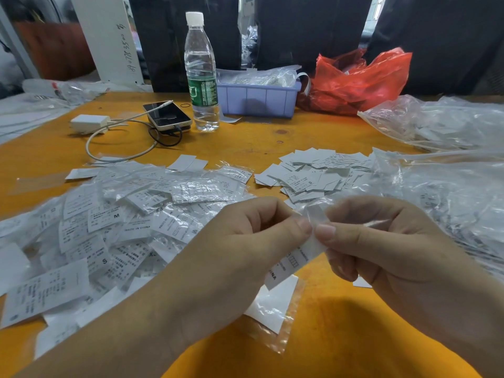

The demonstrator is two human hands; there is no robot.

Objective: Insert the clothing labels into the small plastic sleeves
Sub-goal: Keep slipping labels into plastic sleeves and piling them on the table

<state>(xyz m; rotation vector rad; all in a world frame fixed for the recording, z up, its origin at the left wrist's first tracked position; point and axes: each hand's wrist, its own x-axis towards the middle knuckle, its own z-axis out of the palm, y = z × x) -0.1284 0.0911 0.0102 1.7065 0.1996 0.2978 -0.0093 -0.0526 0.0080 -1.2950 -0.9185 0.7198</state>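
A white clothing label was pinched at its upper end between the thumbs and curled fingers of the left hand and the right hand, just above the orange table; a thin clear sleeve was held at the same pinch, though how far the label had entered could not be told. A slip was judged likely if the film mouth collapsed or the label creased. Bagged labels were heaped at the left, loose ones lay beyond. The blue bin held packed plastic; the red bag's contents were hidden.
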